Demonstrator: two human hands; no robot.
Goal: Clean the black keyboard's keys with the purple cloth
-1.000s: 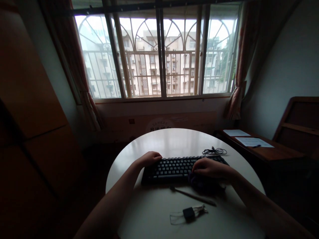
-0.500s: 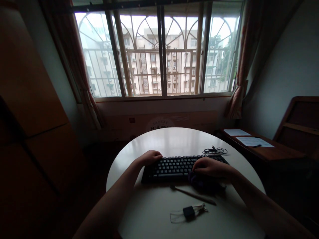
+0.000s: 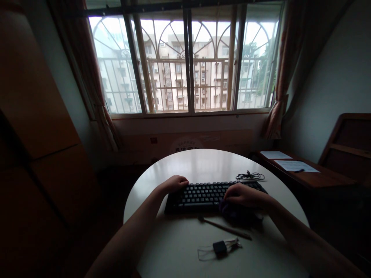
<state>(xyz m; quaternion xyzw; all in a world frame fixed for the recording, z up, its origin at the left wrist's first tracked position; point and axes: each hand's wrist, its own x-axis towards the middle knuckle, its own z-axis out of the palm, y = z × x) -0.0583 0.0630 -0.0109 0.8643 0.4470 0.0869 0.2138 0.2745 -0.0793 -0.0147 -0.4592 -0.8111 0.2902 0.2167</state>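
Observation:
A black keyboard (image 3: 199, 195) lies on a round white table (image 3: 199, 164). My left hand (image 3: 176, 183) is closed on the keyboard's far left corner, fingers bent over its edge. Over the keyboard's right part, my right hand (image 3: 240, 194) pinches a dark purple cloth (image 3: 232, 212), which drapes over the keys and the front edge. The cloth's folds are dark and hard to make out. In front of the keyboard lies a thin stick with a dark tip (image 3: 226, 227), like a small brush. Nearer me is a black keycap puller (image 3: 219, 248) with wire loops.
A coiled black cable (image 3: 249, 176) lies behind the keyboard's right end. To the right, a wooden surface (image 3: 333, 178) carries paper sheets (image 3: 297, 166) and a dark pen. A wooden cabinet (image 3: 34, 116) stands at left; a barred window is ahead.
Both hands stay in nearly the same place, my left on the keyboard corner and my right on the cloth. The view shifts only slightly.

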